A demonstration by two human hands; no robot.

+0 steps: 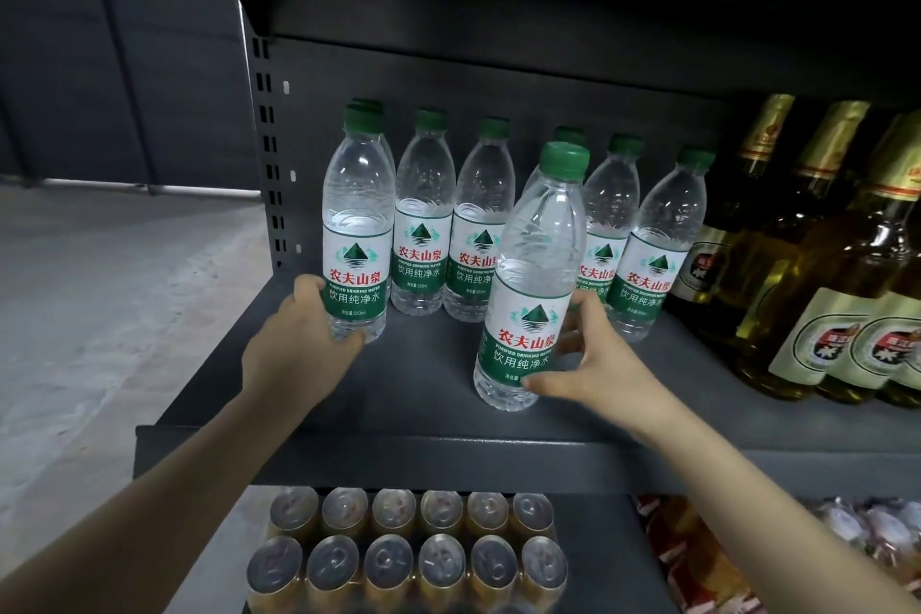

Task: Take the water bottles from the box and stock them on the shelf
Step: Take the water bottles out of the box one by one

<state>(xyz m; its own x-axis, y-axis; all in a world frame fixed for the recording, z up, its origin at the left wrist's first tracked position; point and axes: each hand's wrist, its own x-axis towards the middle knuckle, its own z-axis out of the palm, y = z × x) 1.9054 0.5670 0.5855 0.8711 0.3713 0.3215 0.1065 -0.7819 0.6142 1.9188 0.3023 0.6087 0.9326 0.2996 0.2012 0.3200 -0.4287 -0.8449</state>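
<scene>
Two bare hands reach onto the dark grey shelf point(423, 394), each at a water bottle. Nearest, the right hand point(593, 359) has its grip partly spread around the lower part of the front bottle point(536, 284): the thumb lies across the base just under the green label and the fingers curve round the far side, so the bottle sits between thumb and fingers, leaning slightly toward the left. Whether its base rests fully on the shelf cannot be told. Farther in and to the left of that grip, the left hand point(304, 339) wraps its fingers round the bottom of the left bottle point(356, 224), which stands upright near the slotted upright post point(266, 155). Between and beyond the two grips, a back row of bottles point(478, 219) with green caps stands upright against the rear panel, one more hidden partly behind the left bottle. To the right of the right hand's grip, well apart, stand glass bottles point(817, 274) of amber liquid with gold foil necks. Below the hands, on the lower shelf, lie packed cans point(408, 553) seen from above, with wrapped snack packets point(707, 558) beside them.
</scene>
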